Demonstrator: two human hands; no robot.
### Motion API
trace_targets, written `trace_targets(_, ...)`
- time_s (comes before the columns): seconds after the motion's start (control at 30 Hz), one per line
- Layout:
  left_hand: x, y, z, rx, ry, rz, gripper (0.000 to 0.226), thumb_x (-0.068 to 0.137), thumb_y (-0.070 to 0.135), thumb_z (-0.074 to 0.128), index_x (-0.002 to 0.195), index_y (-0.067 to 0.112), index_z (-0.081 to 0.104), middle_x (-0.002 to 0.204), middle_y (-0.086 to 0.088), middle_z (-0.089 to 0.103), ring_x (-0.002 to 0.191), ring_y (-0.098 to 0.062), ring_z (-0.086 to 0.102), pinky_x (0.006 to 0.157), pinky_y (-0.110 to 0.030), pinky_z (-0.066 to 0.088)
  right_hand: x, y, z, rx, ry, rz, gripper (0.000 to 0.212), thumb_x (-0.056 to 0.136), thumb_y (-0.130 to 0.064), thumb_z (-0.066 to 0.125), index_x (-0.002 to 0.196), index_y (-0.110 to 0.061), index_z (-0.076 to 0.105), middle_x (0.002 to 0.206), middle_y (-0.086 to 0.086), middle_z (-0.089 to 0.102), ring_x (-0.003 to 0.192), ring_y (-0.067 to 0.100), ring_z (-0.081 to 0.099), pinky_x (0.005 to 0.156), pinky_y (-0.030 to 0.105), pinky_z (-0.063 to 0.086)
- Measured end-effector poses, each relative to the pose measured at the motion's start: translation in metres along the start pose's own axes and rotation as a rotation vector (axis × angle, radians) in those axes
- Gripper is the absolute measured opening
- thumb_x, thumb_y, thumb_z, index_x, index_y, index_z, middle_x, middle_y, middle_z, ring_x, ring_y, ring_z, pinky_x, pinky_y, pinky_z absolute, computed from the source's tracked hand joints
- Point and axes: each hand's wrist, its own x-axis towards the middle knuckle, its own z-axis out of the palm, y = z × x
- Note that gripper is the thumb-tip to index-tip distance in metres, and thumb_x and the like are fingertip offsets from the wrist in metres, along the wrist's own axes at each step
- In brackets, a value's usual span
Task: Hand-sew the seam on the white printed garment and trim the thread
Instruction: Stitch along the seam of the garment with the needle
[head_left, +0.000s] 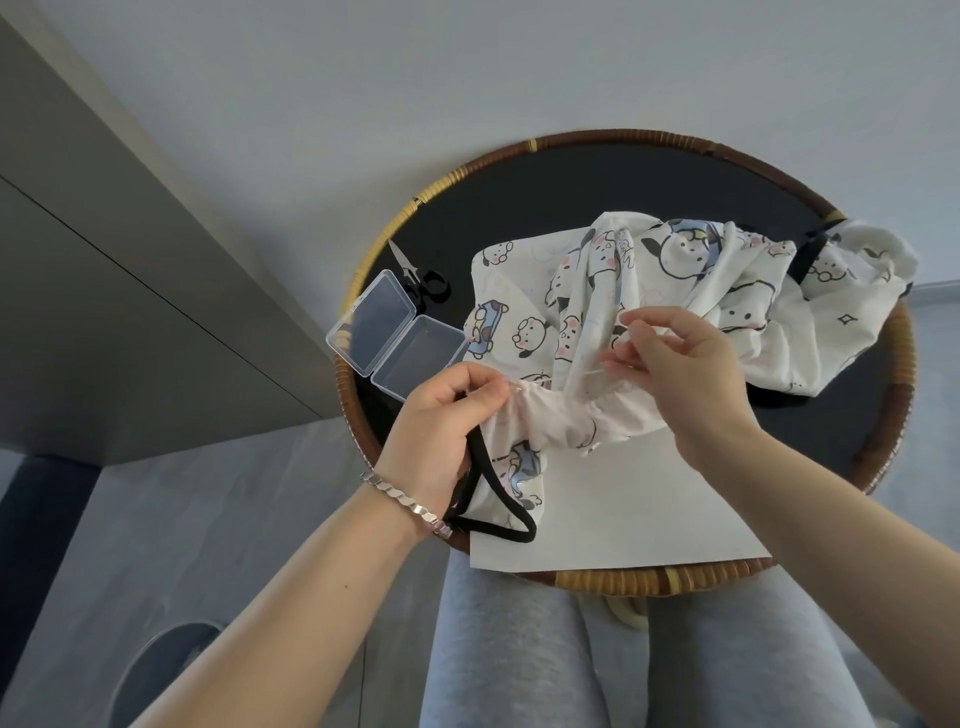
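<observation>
The white garment (670, 280) with cartoon dog prints lies bunched over a round black table (571, 187). My left hand (441, 436) grips a gathered edge of the cloth, and a black strap (498, 499) loops out below it. My right hand (680, 364) is raised just to the right, pinching a fine white thread (597, 371) that runs from the gathered seam; a needle cannot be made out. Small black-handled scissors (421, 275) lie at the table's far left edge, away from both hands.
An open clear plastic box (395, 332) sits left of the garment. A white sheet (618, 514) lies on the near part of the table under the cloth. The table has a woven rattan rim (649, 579). My grey-trousered legs are below it.
</observation>
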Motion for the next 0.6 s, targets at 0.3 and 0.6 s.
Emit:
trace_targets(0.3, -0.002, 0.001, -0.003, 0.109, -0.037, 0.097, 0.01, 0.069, 0.027, 0.062, 0.068, 0.027, 0.072, 0.071, 0.005, 0.067, 0.085, -0.024, 0.06, 0.094, -0.053, 0.045, -0.022, -0.009, 0.0, -0.317, -0.177, -0.302, 0.022, 0.091, -0.015, 0.053, 0.086, -0.033, 0.064, 0.086, 0.005, 0.069, 0.088, 0.026, 0.063, 0.068, 0.02, 0.045)
trace_targets(0.6, 0.0, 0.001, -0.006, 0.083, -0.04, 0.189, 0.006, 0.068, 0.024, 0.066, 0.07, 0.027, 0.07, 0.075, 0.0, 0.069, 0.083, -0.023, 0.063, 0.091, -0.049, 0.048, -0.026, -0.008, 0.001, -0.637, -0.337, -0.574, 0.023, 0.088, -0.008, 0.057, 0.095, -0.023, 0.072, 0.086, -0.004, 0.062, 0.078, 0.002, 0.057, 0.066, 0.007, 0.039)
